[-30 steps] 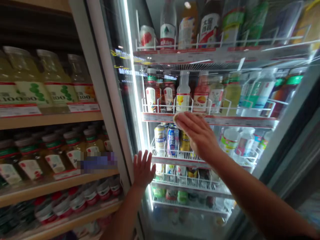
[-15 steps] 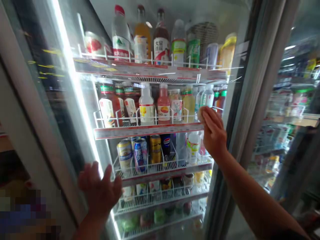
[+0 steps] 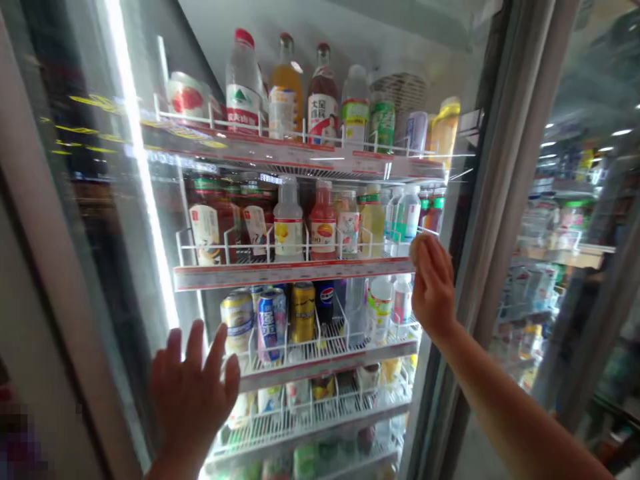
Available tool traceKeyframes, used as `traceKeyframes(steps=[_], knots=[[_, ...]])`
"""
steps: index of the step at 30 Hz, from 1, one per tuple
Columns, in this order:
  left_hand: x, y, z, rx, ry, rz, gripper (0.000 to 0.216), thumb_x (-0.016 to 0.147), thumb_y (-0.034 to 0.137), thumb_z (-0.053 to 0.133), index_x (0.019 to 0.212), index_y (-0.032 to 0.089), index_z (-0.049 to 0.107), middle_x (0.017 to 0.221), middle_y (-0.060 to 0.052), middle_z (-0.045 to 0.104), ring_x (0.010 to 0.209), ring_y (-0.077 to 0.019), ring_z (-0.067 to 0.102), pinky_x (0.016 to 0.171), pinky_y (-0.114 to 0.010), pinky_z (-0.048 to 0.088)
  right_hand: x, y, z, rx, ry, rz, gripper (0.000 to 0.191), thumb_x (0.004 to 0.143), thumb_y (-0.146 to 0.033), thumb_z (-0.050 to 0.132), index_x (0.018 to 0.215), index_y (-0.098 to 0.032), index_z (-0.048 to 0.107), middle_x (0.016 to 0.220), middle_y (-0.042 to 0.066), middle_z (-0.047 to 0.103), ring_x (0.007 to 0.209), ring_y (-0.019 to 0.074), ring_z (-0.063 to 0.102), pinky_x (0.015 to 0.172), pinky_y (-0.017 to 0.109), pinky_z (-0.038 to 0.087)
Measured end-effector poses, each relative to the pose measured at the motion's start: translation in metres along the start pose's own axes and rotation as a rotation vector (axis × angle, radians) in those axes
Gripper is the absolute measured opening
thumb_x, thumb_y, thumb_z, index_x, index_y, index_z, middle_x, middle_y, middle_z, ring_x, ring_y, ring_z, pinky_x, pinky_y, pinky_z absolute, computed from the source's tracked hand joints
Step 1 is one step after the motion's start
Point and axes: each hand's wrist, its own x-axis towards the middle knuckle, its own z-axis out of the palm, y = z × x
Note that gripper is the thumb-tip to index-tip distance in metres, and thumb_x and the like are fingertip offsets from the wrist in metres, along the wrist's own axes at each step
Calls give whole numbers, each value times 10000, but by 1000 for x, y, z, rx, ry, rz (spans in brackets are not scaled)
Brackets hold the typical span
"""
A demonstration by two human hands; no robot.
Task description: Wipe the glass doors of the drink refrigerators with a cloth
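Observation:
I face a glass door of a lit drinks fridge. My left hand lies flat on the glass at the lower left with its fingers spread and nothing in it. My right hand presses on the glass near the door's right frame, level with the middle shelf's price strip. Its fingers are together over a small pale pad, of which only an edge shows at the fingertips.
Behind the glass, tall bottles stand on the top shelf, juice bottles on the middle one and cans below. A bright light strip runs down the left side. Another glass-fronted fridge stands to the right.
My right hand has slid rightward across the glass with the pad, from the door's middle to its right edge. The view turned right, losing the wooden shelves; my left hand stays pressed low on the left.

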Motion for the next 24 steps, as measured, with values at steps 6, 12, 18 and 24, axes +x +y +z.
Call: traceKeyframes(steps=[6, 12, 18, 24], knots=[[2, 5, -4, 30, -7, 9, 762, 922, 241, 604, 1595, 274, 247, 1687, -12, 173, 1562, -268, 157, 1282, -472, 151, 56, -27, 25, 89, -13, -73, 626, 1001, -97, 399, 1566, -360, 348, 1561, 8, 480, 1451, 253, 434, 1214, 520, 388], [0, 10, -7, 46, -23, -10, 748, 930, 237, 586, 1595, 289, 246, 1680, -17, 190, 1557, -273, 179, 1270, -482, 180, 93, -99, 61, 178, -198, -164, 697, 975, -69, 337, 1616, -310, 208, 1628, 6, 381, 1529, 239, 287, 1250, 505, 308], [-2, 12, -9, 55, -35, -23, 743, 932, 231, 567, 1596, 295, 239, 1672, -32, 200, 1554, -282, 184, 1260, -498, 206, 117, -147, 90, 258, -231, -182, 644, 989, -77, 314, 1591, -304, 286, 1606, 4, 414, 1526, 216, 288, 1254, 501, 282], [0, 12, -9, 59, -22, -4, 734, 925, 216, 564, 1593, 258, 262, 1674, -46, 192, 1555, -286, 173, 1268, -482, 183, 102, -199, 105, 346, -413, -437, 696, 948, -23, 396, 1591, -259, 274, 1613, 32, 397, 1498, 204, 331, 1252, 457, 293]])
